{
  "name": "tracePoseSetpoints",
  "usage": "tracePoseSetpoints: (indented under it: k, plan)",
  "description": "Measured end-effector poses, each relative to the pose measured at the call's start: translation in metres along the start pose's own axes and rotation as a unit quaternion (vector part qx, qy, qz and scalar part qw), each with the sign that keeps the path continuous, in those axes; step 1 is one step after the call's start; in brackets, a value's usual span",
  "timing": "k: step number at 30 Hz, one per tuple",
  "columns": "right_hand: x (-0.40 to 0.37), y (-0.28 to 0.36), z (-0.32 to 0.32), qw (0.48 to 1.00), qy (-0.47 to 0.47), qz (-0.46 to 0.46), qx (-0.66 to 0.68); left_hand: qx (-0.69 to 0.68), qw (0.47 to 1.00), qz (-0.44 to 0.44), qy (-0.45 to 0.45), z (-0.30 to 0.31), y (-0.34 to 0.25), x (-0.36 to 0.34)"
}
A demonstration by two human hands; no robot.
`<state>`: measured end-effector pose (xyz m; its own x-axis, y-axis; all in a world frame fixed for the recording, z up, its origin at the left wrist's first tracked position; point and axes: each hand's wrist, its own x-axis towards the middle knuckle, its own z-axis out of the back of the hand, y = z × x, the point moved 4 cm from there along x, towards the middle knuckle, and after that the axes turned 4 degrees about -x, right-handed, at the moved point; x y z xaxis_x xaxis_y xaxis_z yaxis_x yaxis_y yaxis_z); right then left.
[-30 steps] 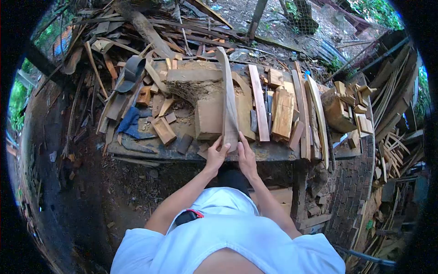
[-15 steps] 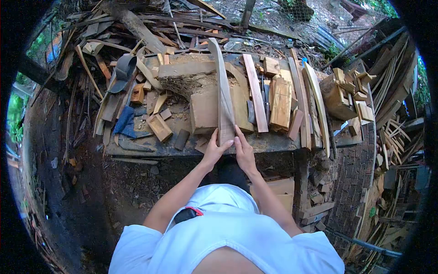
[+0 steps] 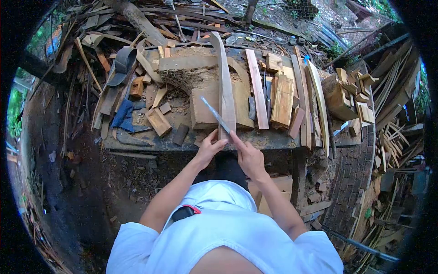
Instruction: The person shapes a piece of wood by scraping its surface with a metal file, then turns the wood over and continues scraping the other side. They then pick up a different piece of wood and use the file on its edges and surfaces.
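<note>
A long, slightly curved piece of wood (image 3: pixel 226 86) points away from me, its near end at the bench's front edge. My left hand (image 3: pixel 210 147) is closed on the left side of that near end, thumb and fingers pinching it. My right hand (image 3: pixel 249 157) is closed around a thin, flat metal tool (image 3: pixel 212 111) with a bright blade-like length, its forefinger stretched along it. The tool lies slantwise over the wood, its tip pointing up and left. Beneath the curved piece, a thick wooden block (image 3: pixel 203 112) rests on the bench.
The workbench (image 3: pixel 169 145) carries sawdust and offcuts. Right of the curved piece lie a pinkish strip (image 3: pixel 258 91), a stacked block (image 3: pixel 283 100) and long slats (image 3: pixel 318 107). At left are a grey cap (image 3: pixel 122 64) and a blue cloth (image 3: pixel 123 115). Scrap wood (image 3: pixel 137 23) is heaped behind.
The metal tool now shows plainly, slanting across the wood from my right hand. That hand has turned and its fingers have closed more. My left hand stays at the wood's near end.
</note>
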<state>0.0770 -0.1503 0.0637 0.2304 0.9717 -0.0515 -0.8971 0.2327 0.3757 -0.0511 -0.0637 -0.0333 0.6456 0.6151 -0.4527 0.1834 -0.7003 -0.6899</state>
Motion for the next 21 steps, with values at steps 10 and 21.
tracePoseSetpoints:
  k: [10,21]
  plan:
    - [0.074,-0.018,-0.009,0.999,-0.026,-0.002,0.028,0.005,1.0,0.027,0.009,-0.003,-0.005,-0.001]
    - [0.116,-0.022,0.001,0.999,-0.006,-0.042,0.017,0.025,1.0,0.012,0.008,-0.005,-0.007,-0.002]
